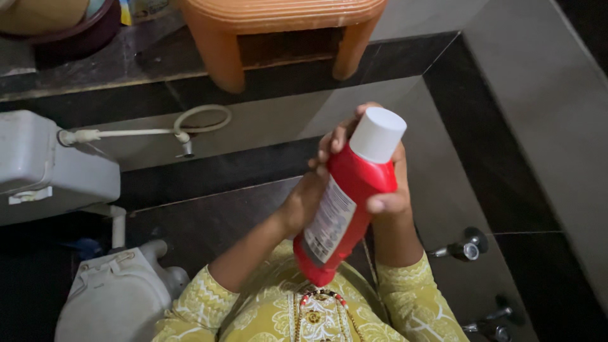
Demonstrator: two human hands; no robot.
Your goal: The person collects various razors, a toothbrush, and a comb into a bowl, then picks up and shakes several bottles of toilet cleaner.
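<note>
— Item in hand?
— A red plastic bottle with a white cylindrical cap (347, 202), tilted, held before the chest over the grey and black tiled floor (253, 126). A white label runs along its side.
— Grip?
— Left hand (316, 183) clasps the neck from behind; right hand (391, 193) is wrapped round the shoulder, thumb in front.
— Surroundings?
— An orange plastic stool (278, 31) ahead; a white cistern (50, 164) at left.
</note>
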